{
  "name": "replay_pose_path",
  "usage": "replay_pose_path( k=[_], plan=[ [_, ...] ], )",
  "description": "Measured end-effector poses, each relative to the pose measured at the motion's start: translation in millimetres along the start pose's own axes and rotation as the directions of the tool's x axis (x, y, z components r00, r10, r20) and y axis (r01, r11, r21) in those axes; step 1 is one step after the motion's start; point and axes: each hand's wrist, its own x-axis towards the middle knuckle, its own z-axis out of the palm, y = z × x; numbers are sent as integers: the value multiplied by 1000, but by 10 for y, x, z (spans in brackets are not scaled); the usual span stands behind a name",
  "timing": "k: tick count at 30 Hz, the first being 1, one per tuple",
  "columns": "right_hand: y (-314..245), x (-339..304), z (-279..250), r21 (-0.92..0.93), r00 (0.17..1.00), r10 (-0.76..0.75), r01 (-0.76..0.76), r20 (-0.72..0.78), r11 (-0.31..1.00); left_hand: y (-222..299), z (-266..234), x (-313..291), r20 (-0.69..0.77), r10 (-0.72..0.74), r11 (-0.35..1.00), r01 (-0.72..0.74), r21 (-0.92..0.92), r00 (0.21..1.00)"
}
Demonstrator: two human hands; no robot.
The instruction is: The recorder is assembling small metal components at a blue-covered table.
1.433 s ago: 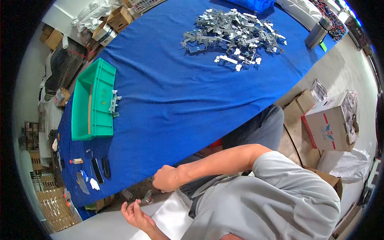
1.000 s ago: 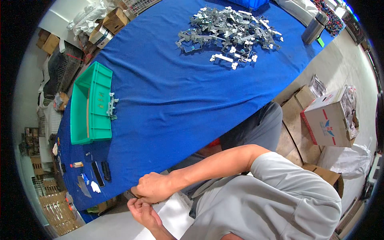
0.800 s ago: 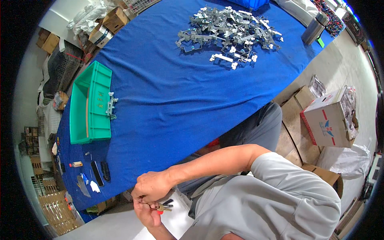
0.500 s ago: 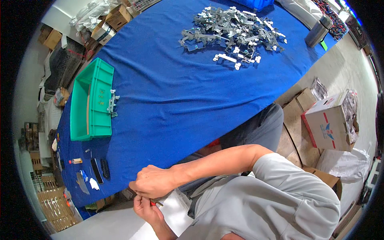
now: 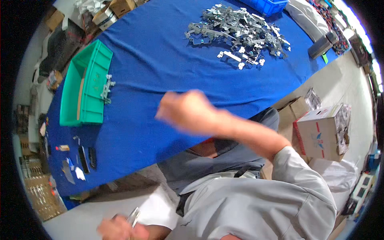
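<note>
The left hand (image 5: 122, 230) has its fingers closed around a slim, silvery metal object (image 5: 134, 216), low and away from the blue cloth (image 5: 144, 80). The right hand (image 5: 188, 112) blurs above that cloth; I can't tell whether it grips anything. This looks like mid-handling, calling for a steady left grip. The rectangular green plastic crate (image 5: 93, 114) shows a tan strip (image 5: 81, 96) inside; the white cardboard carton (image 5: 314, 140) holds crinkled silvery wrapping (image 5: 343, 132).
</note>
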Motion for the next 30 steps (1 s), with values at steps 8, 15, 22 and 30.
replay_pose_path(
  k=[8,15,22,30],
  plan=[
    [1823,-288,-735,-401,885,390,-464,-255,790,557,783,544,-18,83,811,-78,-580,996],
    [2076,-461,-782,-489,905,401,-417,-145,766,607,758,540,93,-12,648,78,-757,996],
    [2053,-326,-638,-490,906,372,-422,-201,763,591,839,556,48,145,660,-60,-749,988],
    [1702,281,-50,-270,939,285,-330,-193,904,677,278,524,257,118,783,69,-618,959]
  ],
)
